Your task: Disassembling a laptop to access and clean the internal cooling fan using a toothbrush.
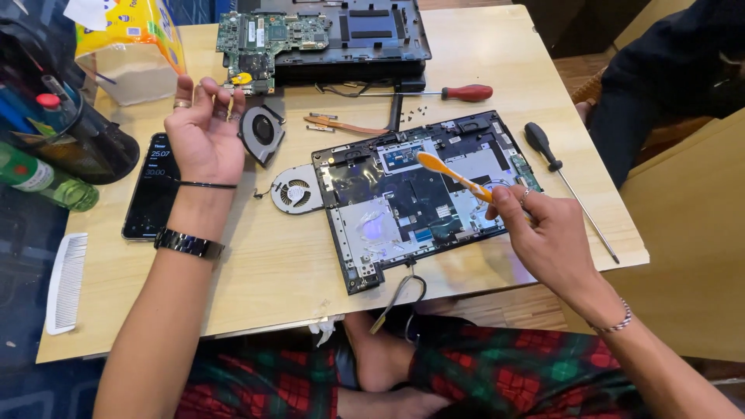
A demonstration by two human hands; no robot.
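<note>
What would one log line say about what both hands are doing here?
right hand: holds orange toothbrush over open laptop base | left hand: raised, palm up, pinching small part | cooling fan: beside base

1. This is a home repair corner, with a low pale wooden table (295, 264) over the sitter's crossed legs in red plaid trousers (528, 372).
2. At twelve o'clock lies a green bare circuit board (268, 39).
3. At nine o'clock lies a white plastic comb (65, 283); at ten o'clock stands a yellow tissue pack (132, 39).
</note>
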